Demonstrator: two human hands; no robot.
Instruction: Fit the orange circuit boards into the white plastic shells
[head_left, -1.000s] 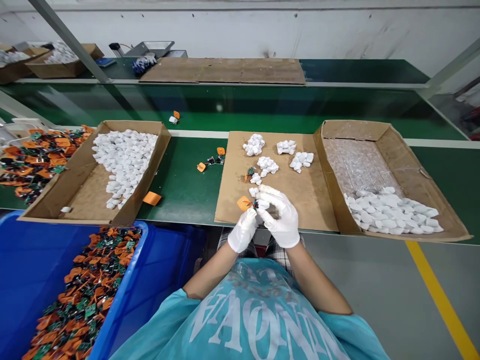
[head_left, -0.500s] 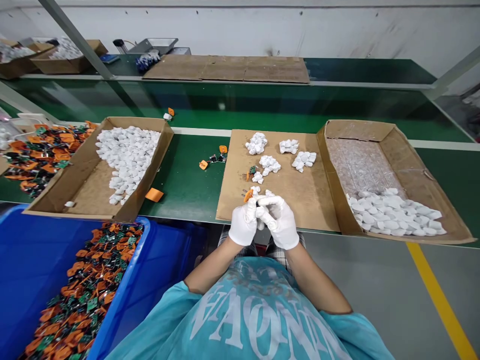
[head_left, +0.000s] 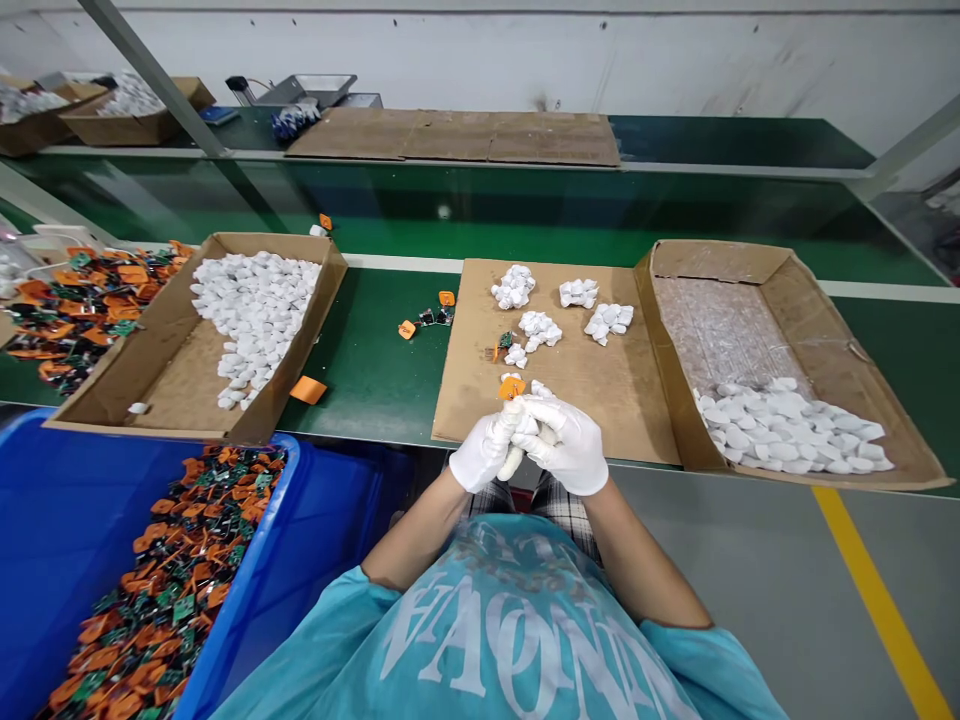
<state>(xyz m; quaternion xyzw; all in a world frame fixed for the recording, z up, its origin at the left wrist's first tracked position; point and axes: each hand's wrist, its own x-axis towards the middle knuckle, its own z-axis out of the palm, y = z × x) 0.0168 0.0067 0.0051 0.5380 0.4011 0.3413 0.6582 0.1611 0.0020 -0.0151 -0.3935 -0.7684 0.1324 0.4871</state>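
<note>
Both my hands wear white gloves and meet over the front edge of a brown cardboard sheet [head_left: 487,400]. An orange-tabbed part [head_left: 512,388] sticks up from the fingertips of my left hand [head_left: 481,452], which is closed on it. My right hand [head_left: 566,445] presses against the left, its fingers curled together; what lies between them is hidden by the gloves. Just beyond the fingers lie a few small white pieces [head_left: 540,389]. Farther up the sheet are clusters of white pieces [head_left: 540,328] and a small green circuit board [head_left: 505,340].
Left stands a cardboard box [head_left: 180,375] with white caps [head_left: 259,310]; right, another box [head_left: 825,340] holds more. A blue bin [head_left: 292,480] with orange-and-green parts [head_left: 180,580] is at lower left. Loose boards [head_left: 435,317] and an orange piece [head_left: 308,390] lie on the green surface [head_left: 367,370].
The orange tab has risen and shifted slightly right at my fingertips, turning more to face me. My right hand has closed further around the left. A small orange-and-white part at the back has slid left.
</note>
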